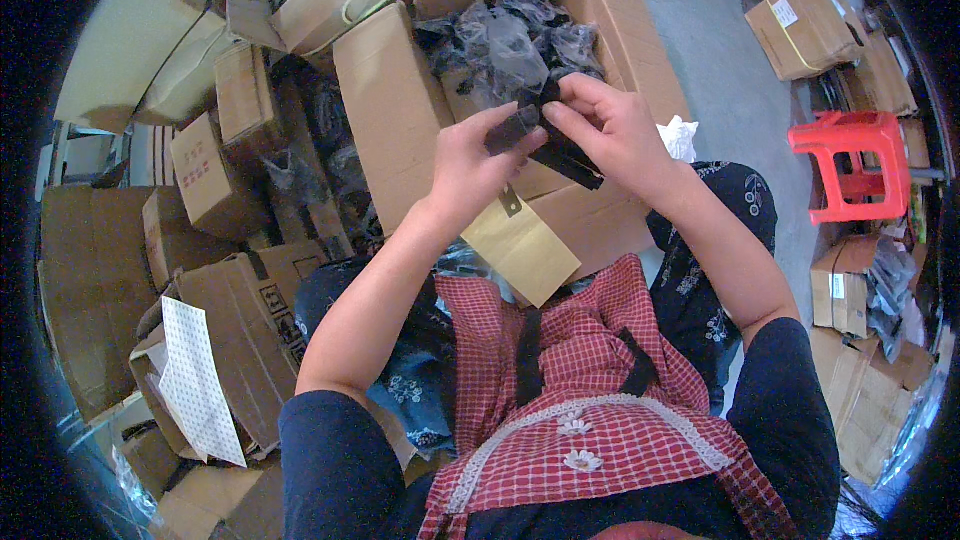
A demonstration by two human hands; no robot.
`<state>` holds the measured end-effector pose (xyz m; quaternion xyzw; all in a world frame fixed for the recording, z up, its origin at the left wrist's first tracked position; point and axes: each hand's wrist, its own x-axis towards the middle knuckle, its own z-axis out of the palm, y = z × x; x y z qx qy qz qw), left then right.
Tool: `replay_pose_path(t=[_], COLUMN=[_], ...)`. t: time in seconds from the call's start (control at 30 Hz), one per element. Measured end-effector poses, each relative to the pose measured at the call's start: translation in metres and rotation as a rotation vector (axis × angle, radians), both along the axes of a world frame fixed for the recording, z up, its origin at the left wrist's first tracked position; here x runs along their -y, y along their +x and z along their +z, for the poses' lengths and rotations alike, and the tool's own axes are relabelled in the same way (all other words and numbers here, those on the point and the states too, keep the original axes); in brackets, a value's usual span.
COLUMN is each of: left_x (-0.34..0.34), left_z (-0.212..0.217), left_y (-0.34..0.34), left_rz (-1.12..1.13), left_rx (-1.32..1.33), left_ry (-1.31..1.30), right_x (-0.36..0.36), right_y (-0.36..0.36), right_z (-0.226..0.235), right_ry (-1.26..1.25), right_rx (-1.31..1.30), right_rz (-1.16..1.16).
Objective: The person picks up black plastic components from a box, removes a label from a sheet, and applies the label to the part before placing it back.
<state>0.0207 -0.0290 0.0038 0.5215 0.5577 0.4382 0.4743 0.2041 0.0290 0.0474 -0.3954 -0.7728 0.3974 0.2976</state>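
Above the near side of an open cardboard box [385,125], my two hands are close together. My left hand [465,162] grips a small dark piece [512,130] between thumb and fingers. Beside it, my right hand [612,130] pinches the top of a black strip-like piece [570,162] that slants down to the right. Whether the two dark pieces are joined I cannot tell. Inside the box lie several black items in clear plastic bags [500,50]. A yellowish flat card or envelope [525,252], with a small dark holed tab at its top, lies below my hands.
Stacked cartons [220,180] crowd the left side, with a white patterned sheet [200,380] on one. To the right, a red plastic stool [850,165] stands near more cartons [805,25]. White crumpled material [680,138] sits beside the box. My checked apron [590,360] covers my lap.
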Motion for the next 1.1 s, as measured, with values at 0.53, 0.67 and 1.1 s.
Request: replay_pose_path(t=[0.53, 0.67, 1.1], left_x=[-0.004, -0.007, -0.016], left_z=[0.015, 0.024, -0.011], left_y=[-0.013, -0.022, -0.037], left_rz=[0.094, 0.091, -0.359], left_rx=[0.291, 0.526, 1.288], left_ry=[-0.209, -0.293, -0.581], right_x=[-0.017, -0.006, 0.010], right_y=[0.013, 0.018, 0.025], right_z=[0.015, 0.035, 0.058], right_ry=[-0.350, -0.208, 0.653], right_rx=[-0.293, -0.564, -0.233], right_rz=[-0.072, -0.068, 0.477])
